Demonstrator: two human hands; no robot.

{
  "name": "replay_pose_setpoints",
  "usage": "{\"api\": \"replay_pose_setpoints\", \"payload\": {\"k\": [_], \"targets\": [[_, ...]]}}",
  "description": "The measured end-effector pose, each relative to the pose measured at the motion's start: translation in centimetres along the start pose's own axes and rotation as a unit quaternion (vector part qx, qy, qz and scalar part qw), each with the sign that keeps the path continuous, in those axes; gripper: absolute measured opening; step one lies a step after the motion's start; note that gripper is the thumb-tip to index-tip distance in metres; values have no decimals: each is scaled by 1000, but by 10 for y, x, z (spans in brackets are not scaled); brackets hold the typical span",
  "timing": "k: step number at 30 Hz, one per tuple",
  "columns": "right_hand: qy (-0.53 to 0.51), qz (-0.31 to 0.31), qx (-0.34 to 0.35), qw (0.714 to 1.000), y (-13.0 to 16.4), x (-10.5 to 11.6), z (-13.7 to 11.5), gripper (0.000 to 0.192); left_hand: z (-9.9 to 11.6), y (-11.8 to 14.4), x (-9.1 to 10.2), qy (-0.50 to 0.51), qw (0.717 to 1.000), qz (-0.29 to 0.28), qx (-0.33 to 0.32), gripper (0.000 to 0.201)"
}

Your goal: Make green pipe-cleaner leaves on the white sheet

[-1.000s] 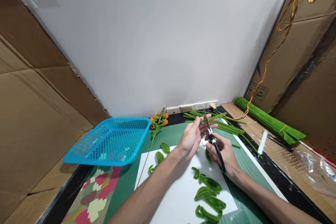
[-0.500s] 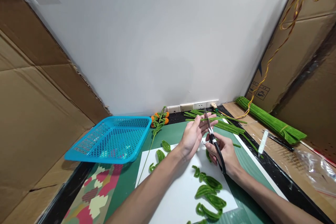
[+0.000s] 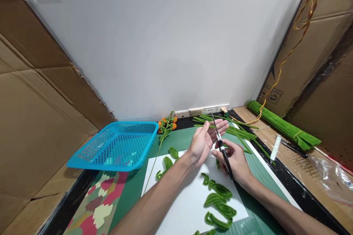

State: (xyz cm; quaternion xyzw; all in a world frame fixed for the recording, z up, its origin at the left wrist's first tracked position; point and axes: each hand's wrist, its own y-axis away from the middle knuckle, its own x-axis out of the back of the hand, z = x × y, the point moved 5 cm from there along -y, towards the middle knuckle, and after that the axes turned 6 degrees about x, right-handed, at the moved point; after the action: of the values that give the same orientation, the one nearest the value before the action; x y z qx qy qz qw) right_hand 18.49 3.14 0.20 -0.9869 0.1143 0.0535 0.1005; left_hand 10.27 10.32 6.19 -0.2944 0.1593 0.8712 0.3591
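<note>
My left hand (image 3: 200, 143) is palm up over the white paper (image 3: 182, 202), fingers stretched toward the right. A short green pipe cleaner (image 3: 198, 125) is under its thumb, crossing the fingers. My right hand (image 3: 237, 161) grips black-handled scissors (image 3: 226, 159), whose blades point up and away in front of my left fingers. The blades look closed or nearly so. Curled green pipe-cleaner leaves (image 3: 219, 200) lie on the paper near my right forearm. Other leaves (image 3: 168, 163) lie beyond my left forearm, one of them partly hidden by it.
A blue perforated basket (image 3: 116, 150) stands at left. An orange-flowered stem (image 3: 165, 128) lies beside it. Loose green pipe cleaners (image 3: 242, 132) lie behind my hands, with a thick bundle (image 3: 286, 125) farther right. A white tube (image 3: 275, 148) lies near a black pen-like tool (image 3: 295, 149).
The scissors have tilted left and their blades look closer together. The pipe cleaner in my left hand looks shorter at its right end. My left fingers have straightened slightly.
</note>
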Motion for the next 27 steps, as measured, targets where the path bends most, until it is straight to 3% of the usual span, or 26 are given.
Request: {"api": "replay_pose_setpoints", "payload": {"k": [8,13,20,24,27], "targets": [[-22,-28,0,999,4,-5,0,39,5,-2,7,30,999,28,27,50],[-12,-14,7,1000,4,-2,-2,38,12,-2,7,82,995,28,43,50],[-1,5,20,1000,3,1,-8,40,30,3,3,60,997,39,6,48],[99,37,55,993,-1,13,-15,44,40,3,8,27,997,66,-26,47],[253,49,114,959,-6,25,-23,43,42,0,17,21,995,92,-45,42]]}}
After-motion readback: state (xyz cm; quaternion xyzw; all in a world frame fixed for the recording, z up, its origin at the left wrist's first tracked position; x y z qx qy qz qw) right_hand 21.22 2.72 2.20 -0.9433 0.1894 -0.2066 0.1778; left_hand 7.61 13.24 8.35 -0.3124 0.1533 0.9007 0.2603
